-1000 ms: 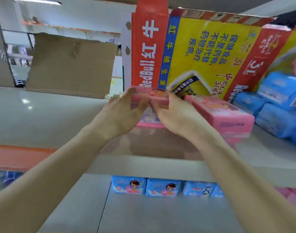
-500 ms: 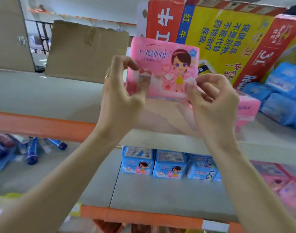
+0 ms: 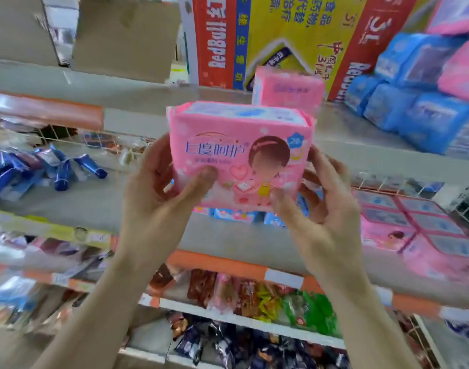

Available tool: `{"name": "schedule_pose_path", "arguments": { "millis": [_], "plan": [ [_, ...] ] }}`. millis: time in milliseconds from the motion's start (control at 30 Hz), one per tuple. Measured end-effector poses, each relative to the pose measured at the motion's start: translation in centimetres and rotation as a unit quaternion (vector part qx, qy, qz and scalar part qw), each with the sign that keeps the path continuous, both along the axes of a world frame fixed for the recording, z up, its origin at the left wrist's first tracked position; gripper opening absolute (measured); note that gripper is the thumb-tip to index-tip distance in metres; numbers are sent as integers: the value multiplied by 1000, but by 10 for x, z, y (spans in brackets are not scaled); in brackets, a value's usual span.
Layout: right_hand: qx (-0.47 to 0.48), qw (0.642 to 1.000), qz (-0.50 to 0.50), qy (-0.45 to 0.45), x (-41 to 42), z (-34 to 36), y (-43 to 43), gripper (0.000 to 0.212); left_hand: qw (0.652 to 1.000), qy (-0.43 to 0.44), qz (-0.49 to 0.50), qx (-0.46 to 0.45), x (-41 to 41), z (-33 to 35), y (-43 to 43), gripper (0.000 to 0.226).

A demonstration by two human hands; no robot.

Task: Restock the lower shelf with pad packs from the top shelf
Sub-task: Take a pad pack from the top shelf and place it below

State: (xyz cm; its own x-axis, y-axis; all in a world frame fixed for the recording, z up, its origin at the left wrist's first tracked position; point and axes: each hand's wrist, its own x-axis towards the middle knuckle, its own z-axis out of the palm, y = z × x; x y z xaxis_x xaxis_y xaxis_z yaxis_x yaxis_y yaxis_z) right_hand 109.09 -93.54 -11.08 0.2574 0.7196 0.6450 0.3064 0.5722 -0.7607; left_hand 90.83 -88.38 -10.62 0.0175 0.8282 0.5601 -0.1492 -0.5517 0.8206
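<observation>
Pad pack (image 3: pixel 238 153), pink, is held upright in the air above the front half of the lower shelf (image 3: pixel 228 235), printed face toward the camera. Its bottom corners are pinched, one by the left hand (image 3: pixel 158 209) and one by the right hand (image 3: pixel 326 217), thumbs on the front, fingers curled behind. That grip looks low and light, so the soft wrapper could fold over the thumbs or slip free on the way down. Blue pad packs (image 3: pixel 228 215) stand at the back of the lower shelf, where a careless push could topple them. Pink packs (image 3: pixel 414 230) fill the lower shelf's right end, so setting this one among the blue would misplace it.
</observation>
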Motion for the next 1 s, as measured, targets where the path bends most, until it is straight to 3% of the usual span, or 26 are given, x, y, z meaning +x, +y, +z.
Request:
{"name": "schedule_pose_path", "arguments": {
  "millis": [133,267,633,833,1000],
  "plan": [
    [-61,997,25,36,35,-39,-48,62,998,-2,-26,-64,33,-41,-48,68],
    [-114,990,39,70,64,-64,-87,65,993,12,-51,-103,56,-66,-80,64],
    [-152,978,-8,140,108,-115,-126,64,976,41,-104,-186,106,-115,-106,61],
    [-186,975,-58,111,122,-125,-120,64,963,35,-134,-229,126,-117,-92,63],
    [-226,961,-121,103,123,-122,-109,59,962,79,-102,-240,135,-111,-73,50]
  ]
}}
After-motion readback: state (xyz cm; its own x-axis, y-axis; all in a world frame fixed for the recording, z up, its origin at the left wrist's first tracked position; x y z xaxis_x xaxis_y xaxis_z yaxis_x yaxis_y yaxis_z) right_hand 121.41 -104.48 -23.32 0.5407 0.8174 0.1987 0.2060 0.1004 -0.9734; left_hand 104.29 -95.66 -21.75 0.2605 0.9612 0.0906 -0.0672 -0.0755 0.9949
